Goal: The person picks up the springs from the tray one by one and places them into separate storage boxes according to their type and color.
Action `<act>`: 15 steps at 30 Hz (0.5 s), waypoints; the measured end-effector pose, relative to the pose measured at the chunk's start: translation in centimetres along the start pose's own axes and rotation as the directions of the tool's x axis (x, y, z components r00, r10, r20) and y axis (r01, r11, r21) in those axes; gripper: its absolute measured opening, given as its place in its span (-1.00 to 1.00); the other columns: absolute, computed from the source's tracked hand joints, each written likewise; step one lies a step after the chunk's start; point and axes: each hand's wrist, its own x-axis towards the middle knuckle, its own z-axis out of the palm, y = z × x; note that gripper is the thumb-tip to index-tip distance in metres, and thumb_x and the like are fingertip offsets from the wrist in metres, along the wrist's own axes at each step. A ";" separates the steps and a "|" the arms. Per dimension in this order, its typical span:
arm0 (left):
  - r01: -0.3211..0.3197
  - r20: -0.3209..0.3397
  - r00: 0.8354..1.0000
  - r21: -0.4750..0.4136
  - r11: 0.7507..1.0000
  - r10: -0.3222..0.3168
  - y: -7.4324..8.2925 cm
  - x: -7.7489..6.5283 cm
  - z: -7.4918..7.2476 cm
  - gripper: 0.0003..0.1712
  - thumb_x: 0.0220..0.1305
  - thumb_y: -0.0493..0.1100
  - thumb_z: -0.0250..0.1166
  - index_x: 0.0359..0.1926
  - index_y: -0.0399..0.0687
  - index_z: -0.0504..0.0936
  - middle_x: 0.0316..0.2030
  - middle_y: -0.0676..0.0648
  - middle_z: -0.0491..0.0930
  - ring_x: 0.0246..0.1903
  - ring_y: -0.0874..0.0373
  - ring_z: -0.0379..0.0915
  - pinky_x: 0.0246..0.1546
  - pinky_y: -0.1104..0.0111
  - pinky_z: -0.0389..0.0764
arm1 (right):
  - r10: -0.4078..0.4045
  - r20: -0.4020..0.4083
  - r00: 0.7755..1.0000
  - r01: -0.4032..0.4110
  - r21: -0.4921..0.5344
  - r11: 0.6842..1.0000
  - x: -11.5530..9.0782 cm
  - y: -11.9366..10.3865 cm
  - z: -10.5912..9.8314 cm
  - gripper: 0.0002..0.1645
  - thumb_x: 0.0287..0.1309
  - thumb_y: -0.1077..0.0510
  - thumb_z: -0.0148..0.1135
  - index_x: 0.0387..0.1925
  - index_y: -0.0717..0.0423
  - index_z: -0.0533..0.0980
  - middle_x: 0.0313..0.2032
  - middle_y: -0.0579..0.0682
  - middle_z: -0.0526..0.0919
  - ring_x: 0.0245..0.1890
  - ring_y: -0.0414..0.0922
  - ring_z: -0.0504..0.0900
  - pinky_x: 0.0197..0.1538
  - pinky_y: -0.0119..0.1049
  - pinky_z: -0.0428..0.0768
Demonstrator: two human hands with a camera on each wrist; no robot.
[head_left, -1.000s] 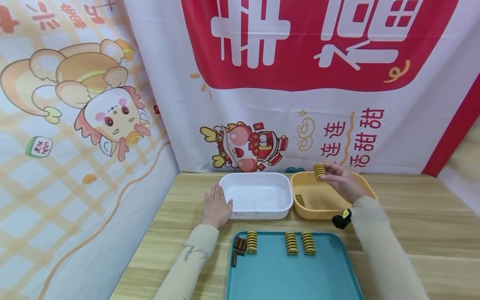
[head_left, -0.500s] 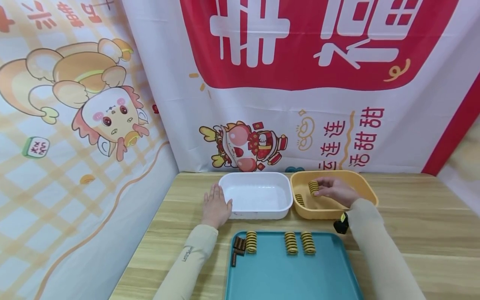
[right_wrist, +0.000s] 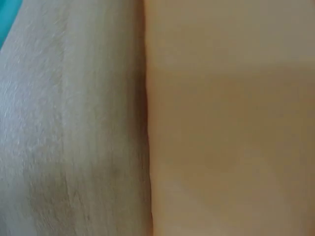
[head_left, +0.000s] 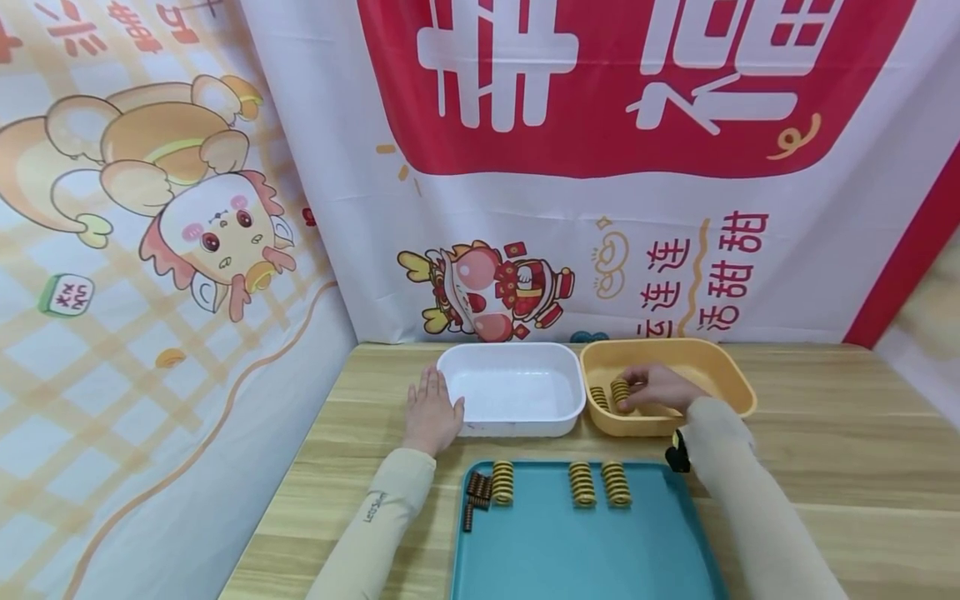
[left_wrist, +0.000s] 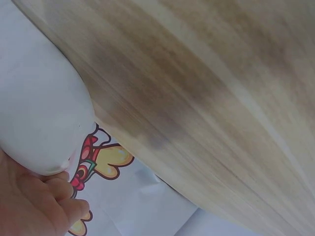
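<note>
In the head view my right hand [head_left: 660, 388] reaches into the yellow-orange basin [head_left: 720, 367]. Its thumb and fingers pinch a yellow coil spring [head_left: 620, 392], low inside and just right of another yellow coil spring [head_left: 598, 398]. At the left end of the white basin [head_left: 517, 429] my left hand [head_left: 432, 414] rests against the rim with fingers extended. The left wrist view shows that hand [left_wrist: 39, 204] touching the white basin [left_wrist: 44, 93]. In the right wrist view only the orange basin's wall [right_wrist: 231, 123] appears beside the table; the fingers are out of sight.
A teal tray [head_left: 585, 550] lies in front of the basins. Along its far edge are yellow springs, one at the left [head_left: 503, 483] and a pair [head_left: 599, 485] further right, plus several small brown coils [head_left: 478, 492]. Printed cloth [head_left: 375, 275] hangs behind the wooden table [head_left: 825, 450].
My right hand has moved down and left into the orange basin, lowering the pinched spring to beside the other one. The left hand has stayed in place.
</note>
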 end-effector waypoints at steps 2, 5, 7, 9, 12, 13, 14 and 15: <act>0.000 -0.003 1.000 0.002 1.000 0.000 0.0 -0.1 0.0 -0.21 0.42 0.10 -0.13 0.38 -0.46 0.03 0.41 -0.33 -0.06 0.42 -0.13 -0.26 0.36 0.00 -0.11 | -0.001 0.004 1.000 0.001 -0.087 0.996 0.3 -0.1 0.2 -0.47 -0.07 0.09 0.45 -0.04 0.23 0.54 -0.24 0.04 0.59 -0.20 -0.06 0.48 -0.10 -0.20 0.48; 0.003 0.007 1.000 0.012 1.000 -0.003 0.1 0.0 -0.1 -0.21 0.42 0.11 -0.14 0.38 -0.45 0.02 0.42 -0.32 -0.06 0.42 -0.11 -0.26 0.37 0.02 -0.11 | -0.008 0.005 1.000 0.009 -0.201 0.980 0.8 -0.2 0.5 -0.53 -0.10 0.10 0.46 -0.11 0.18 0.58 -0.29 -0.02 0.59 -0.26 -0.08 0.47 -0.15 -0.21 0.49; 0.001 0.006 1.000 0.008 1.000 -0.001 0.0 0.1 -0.1 -0.21 0.42 0.11 -0.14 0.38 -0.46 0.02 0.42 -0.32 -0.07 0.42 -0.12 -0.26 0.37 0.01 -0.10 | -0.022 0.016 1.000 0.026 -0.270 0.962 1.0 -0.3 0.6 -0.58 -0.12 0.13 0.45 -0.15 0.17 0.59 -0.33 -0.05 0.59 -0.29 -0.10 0.48 -0.17 -0.20 0.50; 0.003 0.010 1.000 0.008 1.000 -0.003 0.0 0.1 -0.1 -0.20 0.42 0.12 -0.16 0.39 -0.45 0.01 0.42 -0.32 -0.09 0.42 -0.12 -0.28 0.37 0.02 -0.12 | -0.034 0.033 0.999 0.043 -0.325 0.945 1.4 -0.4 0.8 -0.61 -0.12 0.17 0.43 -0.17 0.16 0.60 -0.35 -0.07 0.59 -0.31 -0.11 0.48 -0.18 -0.19 0.51; -0.002 0.001 1.000 0.007 1.000 0.002 -0.1 0.2 0.0 -0.20 0.42 0.12 -0.17 0.38 -0.46 0.02 0.42 -0.33 -0.08 0.42 -0.13 -0.26 0.36 0.00 -0.09 | -0.055 0.069 0.996 0.078 -0.392 0.917 1.7 -0.8 1.0 -0.62 -0.11 0.20 0.40 -0.16 0.20 0.60 -0.35 -0.07 0.59 -0.31 -0.12 0.49 -0.15 -0.16 0.53; -0.002 0.001 1.000 0.009 1.000 0.002 -0.1 0.2 0.0 -0.20 0.42 0.12 -0.17 0.38 -0.46 0.02 0.42 -0.33 -0.07 0.42 -0.13 -0.26 0.36 0.00 -0.09 | -0.054 0.077 0.996 0.080 -0.403 0.912 1.8 -0.9 1.1 -0.62 -0.10 0.21 0.40 -0.16 0.21 0.59 -0.35 -0.07 0.59 -0.31 -0.12 0.49 -0.14 -0.15 0.53; -0.003 -0.001 1.000 0.009 1.000 0.003 -0.1 0.2 0.1 -0.20 0.42 0.12 -0.17 0.38 -0.46 0.02 0.41 -0.33 -0.07 0.42 -0.13 -0.26 0.36 0.00 -0.08 | -0.055 0.085 0.995 0.086 -0.414 0.906 1.9 -0.9 1.1 -0.62 -0.10 0.21 0.40 -0.15 0.22 0.59 -0.35 -0.07 0.60 -0.31 -0.12 0.50 -0.13 -0.14 0.54; -0.005 -0.002 1.000 0.011 1.000 0.005 -0.1 0.2 0.1 -0.20 0.42 0.12 -0.17 0.38 -0.46 0.03 0.41 -0.34 -0.06 0.42 -0.13 -0.26 0.36 0.00 -0.07 | -0.055 0.092 0.994 0.089 -0.421 0.903 1.9 -1.0 1.2 -0.61 -0.10 0.21 0.40 -0.14 0.23 0.59 -0.34 -0.07 0.60 -0.30 -0.12 0.50 -0.12 -0.13 0.54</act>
